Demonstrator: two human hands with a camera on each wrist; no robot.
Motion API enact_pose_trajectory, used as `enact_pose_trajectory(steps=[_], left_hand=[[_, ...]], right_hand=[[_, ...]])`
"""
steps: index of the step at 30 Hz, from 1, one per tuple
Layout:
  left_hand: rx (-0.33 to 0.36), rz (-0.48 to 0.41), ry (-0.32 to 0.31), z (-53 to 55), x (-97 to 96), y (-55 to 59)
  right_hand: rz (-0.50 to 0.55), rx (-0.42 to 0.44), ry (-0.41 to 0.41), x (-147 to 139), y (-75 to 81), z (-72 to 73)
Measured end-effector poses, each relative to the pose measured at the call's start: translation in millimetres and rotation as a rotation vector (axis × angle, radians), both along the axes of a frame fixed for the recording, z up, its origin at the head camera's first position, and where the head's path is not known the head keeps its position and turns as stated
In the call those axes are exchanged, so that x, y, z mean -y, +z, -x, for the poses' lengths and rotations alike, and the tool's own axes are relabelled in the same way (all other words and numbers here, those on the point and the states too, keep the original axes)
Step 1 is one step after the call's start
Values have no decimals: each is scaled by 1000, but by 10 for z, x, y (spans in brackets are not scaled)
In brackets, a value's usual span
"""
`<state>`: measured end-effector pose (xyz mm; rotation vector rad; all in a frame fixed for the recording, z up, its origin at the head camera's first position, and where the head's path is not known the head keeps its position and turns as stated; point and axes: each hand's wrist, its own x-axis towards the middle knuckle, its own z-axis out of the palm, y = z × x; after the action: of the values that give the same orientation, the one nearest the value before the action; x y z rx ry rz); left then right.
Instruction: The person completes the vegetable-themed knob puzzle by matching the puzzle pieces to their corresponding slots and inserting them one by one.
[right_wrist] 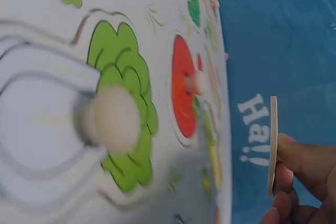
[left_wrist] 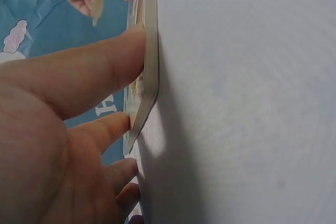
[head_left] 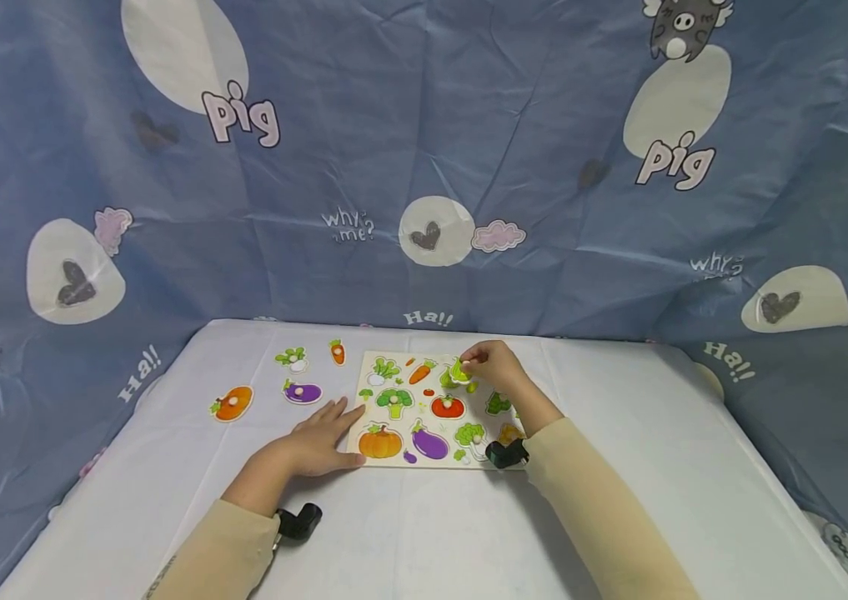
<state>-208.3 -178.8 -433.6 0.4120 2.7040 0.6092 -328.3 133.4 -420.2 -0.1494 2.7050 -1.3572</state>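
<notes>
Green puzzle piece (head_left: 459, 372), pinched by the right hand (head_left: 496, 365), hangs just above the board (head_left: 407, 432) near its far edge, roughly parallel to it, long axis unclear. Farther from the piece, the left hand (head_left: 322, 439), fingers extended, touches the board's left edge. Beyond lie an eggplant piece (head_left: 309, 394) and pumpkin piece (head_left: 232, 406).
</notes>
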Motion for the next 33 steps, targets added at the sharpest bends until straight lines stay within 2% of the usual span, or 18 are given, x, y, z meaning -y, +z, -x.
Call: enact_pose_trajectory(steps=[7, 15, 22, 33], left_hand=[[-6, 2, -1, 10, -2, -2], [0, 5, -4, 10, -12, 1], [4, 3, -5, 12, -3, -18], [9, 10, -5, 23, 14, -14]], right_hand=[[33, 55, -23, 103, -130, 91], [-3, 110, -68, 128, -206, 126], [-49, 102, -88, 152, -264, 153], [-55, 122, -80, 232, -292, 209]])
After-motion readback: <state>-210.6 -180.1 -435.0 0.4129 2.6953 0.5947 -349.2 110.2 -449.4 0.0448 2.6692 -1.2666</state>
